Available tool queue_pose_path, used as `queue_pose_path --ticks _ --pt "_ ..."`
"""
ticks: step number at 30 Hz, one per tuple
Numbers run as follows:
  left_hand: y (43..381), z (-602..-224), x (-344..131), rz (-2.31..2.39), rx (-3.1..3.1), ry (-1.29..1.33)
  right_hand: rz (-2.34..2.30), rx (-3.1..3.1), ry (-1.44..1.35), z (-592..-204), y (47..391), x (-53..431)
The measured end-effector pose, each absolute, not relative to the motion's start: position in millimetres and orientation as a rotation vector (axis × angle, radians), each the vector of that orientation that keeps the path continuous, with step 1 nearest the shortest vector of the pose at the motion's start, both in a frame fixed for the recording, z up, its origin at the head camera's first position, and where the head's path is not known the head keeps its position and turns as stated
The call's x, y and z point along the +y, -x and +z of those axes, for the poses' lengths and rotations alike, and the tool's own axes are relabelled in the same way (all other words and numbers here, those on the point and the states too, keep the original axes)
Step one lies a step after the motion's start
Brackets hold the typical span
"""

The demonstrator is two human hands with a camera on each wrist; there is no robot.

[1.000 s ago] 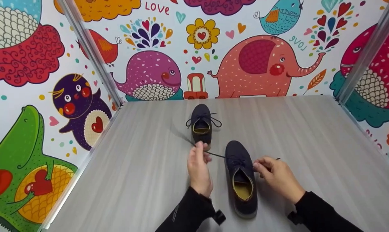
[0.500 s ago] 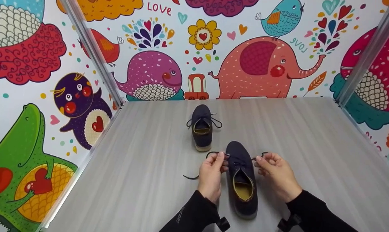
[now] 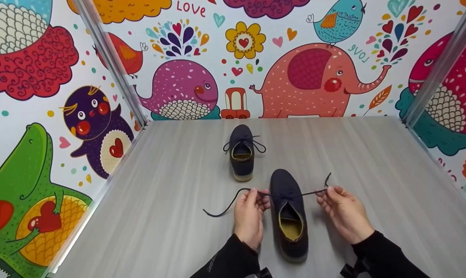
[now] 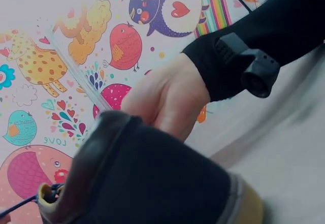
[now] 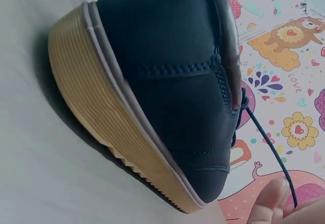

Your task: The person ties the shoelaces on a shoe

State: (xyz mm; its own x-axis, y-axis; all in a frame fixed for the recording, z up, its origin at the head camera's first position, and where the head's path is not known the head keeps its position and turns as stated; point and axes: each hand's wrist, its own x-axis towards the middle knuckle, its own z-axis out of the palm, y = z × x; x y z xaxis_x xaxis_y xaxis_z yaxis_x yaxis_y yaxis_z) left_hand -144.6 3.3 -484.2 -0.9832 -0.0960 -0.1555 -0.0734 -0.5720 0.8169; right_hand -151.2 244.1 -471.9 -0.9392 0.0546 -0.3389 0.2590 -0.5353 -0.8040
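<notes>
A dark navy lace-up shoe (image 3: pixel 284 180) stands on the floor between my hands, toe pointing away. My left hand (image 3: pixel 249 218) pinches one shoelace close to the shoe's left side; its loose tail curves out to the left. To the right, my right hand (image 3: pixel 347 214) pinches the other shoelace (image 3: pixel 313 192), pulled straight from the shoe, with a short end sticking up past the fingers. In the right wrist view that shoelace (image 5: pixel 274 150) runs taut from the knot to fingers (image 5: pixel 269 203). The left wrist view has the shoe's heel (image 4: pixel 157 178) partly hiding the right hand (image 4: pixel 167 99).
A matching shoe (image 3: pixel 242 166), its lace tied in a bow, stands farther ahead and slightly left. The pale wood-look floor (image 3: pixel 171 173) ends at a back wall (image 3: pixel 271 77) printed with cartoon animals. Metal posts (image 3: pixel 113 65) mark the corners.
My left hand went from holding the lace out at the left to gripping it near the shoe. My right hand has drawn its lace outward to the right, stretching it straight.
</notes>
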Motion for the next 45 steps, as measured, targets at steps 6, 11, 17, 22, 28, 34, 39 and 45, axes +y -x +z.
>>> queue_pose_path --ticks 6,11,17,22,28,34,39,45 --pt "139.3 -487.1 4.9 -2.796 -1.476 -0.326 -2.402 1.567 -0.467 -479.4 146.1 237.1" --pt "139.4 -486.2 9.1 -2.812 -1.499 -0.285 -2.177 1.627 -0.411 -482.5 142.7 230.8" --pt "140.2 -486.8 10.9 -2.789 -1.578 -0.296 -1.879 1.927 -0.239 -482.2 142.5 238.9" --pt "140.8 -486.3 11.6 -2.769 -1.612 -0.311 -1.61 2.126 -0.044 -484.4 144.0 242.4" --pt "139.5 -486.6 13.0 -2.747 -1.639 -0.29 -1.598 2.197 -0.172 -485.9 152.8 235.3" --pt "138.6 -486.9 13.0 -2.743 -1.665 -0.265 -1.735 2.176 -0.262 -488.6 158.4 226.2" --pt "138.6 -486.3 11.7 -2.742 -1.68 -0.283 -2.134 1.928 -0.383 -488.8 156.6 221.8" --pt "138.9 -485.6 9.4 -2.74 -1.666 -0.278 -2.527 1.509 -0.283 -482.4 154.5 221.6"
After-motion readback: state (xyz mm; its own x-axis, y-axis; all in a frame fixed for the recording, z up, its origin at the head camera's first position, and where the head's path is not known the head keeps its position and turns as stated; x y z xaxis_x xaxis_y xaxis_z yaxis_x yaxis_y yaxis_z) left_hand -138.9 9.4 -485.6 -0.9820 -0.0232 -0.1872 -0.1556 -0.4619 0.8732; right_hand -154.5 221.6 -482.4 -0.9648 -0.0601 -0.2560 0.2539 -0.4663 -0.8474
